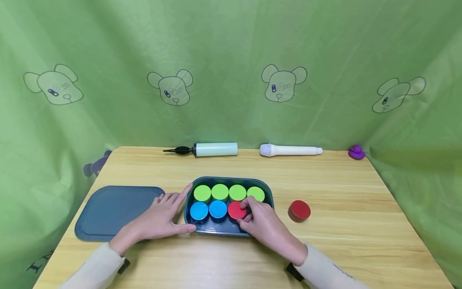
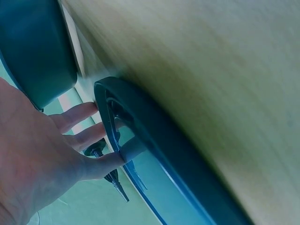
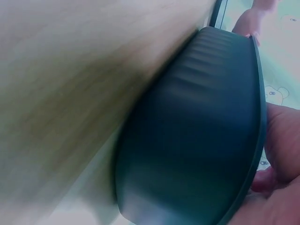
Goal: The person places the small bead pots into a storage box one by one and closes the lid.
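Note:
A dark blue-grey box holds several short cylinders in two rows. Green-topped cylinders fill the back row; in front are two blue-topped ones and a red-topped cylinder. With thumb and fingers my right hand pinches the red cylinder, beside the blue ones; the right wrist view mostly shows the box wall. My left hand spreads along the box's left end, thumb at the front corner and index finger at the back. Another red cylinder sits on the table right of the box.
A flat dark lid lies left of the box, near my left hand. Along the table's back edge are a hand pump, a white toy microphone and a purple rubber duck. Green curtains surround the table.

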Action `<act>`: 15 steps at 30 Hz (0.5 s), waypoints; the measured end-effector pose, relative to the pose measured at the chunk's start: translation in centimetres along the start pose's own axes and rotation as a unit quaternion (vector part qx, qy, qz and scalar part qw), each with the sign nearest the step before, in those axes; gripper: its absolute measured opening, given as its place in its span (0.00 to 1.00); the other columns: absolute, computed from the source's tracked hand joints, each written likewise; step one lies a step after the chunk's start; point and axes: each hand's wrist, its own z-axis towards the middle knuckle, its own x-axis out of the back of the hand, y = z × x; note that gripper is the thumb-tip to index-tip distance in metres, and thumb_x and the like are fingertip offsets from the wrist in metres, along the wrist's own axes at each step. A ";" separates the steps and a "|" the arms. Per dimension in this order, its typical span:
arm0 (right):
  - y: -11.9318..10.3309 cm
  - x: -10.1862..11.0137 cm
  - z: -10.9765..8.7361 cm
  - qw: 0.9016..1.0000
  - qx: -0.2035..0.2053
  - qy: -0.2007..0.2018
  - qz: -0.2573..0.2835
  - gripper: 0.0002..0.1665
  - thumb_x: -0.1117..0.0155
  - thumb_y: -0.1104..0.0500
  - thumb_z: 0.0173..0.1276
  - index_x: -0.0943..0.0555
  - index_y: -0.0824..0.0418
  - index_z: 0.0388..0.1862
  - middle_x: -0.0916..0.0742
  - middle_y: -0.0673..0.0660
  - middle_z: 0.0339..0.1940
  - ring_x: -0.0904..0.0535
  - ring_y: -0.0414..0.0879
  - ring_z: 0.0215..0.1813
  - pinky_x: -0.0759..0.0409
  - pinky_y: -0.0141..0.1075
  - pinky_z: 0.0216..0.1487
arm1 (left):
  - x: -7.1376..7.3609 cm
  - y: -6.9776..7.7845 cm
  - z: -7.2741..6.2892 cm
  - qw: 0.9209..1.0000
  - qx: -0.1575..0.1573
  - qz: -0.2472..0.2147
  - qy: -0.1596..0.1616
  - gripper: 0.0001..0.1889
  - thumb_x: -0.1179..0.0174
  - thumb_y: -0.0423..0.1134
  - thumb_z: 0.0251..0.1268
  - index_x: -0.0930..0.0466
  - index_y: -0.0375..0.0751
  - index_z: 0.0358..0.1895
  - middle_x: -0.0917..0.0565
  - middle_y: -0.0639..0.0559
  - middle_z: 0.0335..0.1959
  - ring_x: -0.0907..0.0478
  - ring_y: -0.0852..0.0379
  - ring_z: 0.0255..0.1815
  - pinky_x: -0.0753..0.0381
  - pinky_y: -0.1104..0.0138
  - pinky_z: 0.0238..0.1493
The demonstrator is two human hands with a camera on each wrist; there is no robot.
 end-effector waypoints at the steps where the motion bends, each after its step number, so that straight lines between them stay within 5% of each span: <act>1: 0.0 0.1 0.0 1.000 -0.004 0.000 0.003 0.20 0.16 0.69 0.61 0.18 0.62 0.48 0.11 0.53 0.35 0.15 0.36 0.32 0.13 0.31 0.38 | 0.0 0.0 0.0 1.000 0.000 0.000 -0.001 0.63 0.41 0.82 0.66 0.66 0.60 0.93 0.35 0.34 0.83 0.41 0.29 0.83 0.53 0.23 0.76; 8: 0.1 0.9 -0.5 0.999 -0.029 0.003 0.023 0.20 0.17 0.67 0.64 0.17 0.62 0.51 0.13 0.48 0.33 0.15 0.37 0.33 0.14 0.30 0.37 | -0.1 -0.1 0.0 1.000 -0.002 0.001 -0.001 0.63 0.41 0.82 0.66 0.67 0.61 0.92 0.35 0.34 0.83 0.41 0.30 0.83 0.53 0.22 0.76; 15: 1.4 2.5 -1.4 0.998 0.029 0.047 0.032 0.17 0.17 0.66 0.65 0.15 0.59 0.49 0.16 0.49 0.33 0.20 0.37 0.29 0.18 0.32 0.32 | -0.1 -0.2 0.0 1.000 -0.005 0.001 0.001 0.62 0.41 0.81 0.66 0.66 0.61 0.92 0.34 0.35 0.83 0.40 0.31 0.83 0.52 0.22 0.76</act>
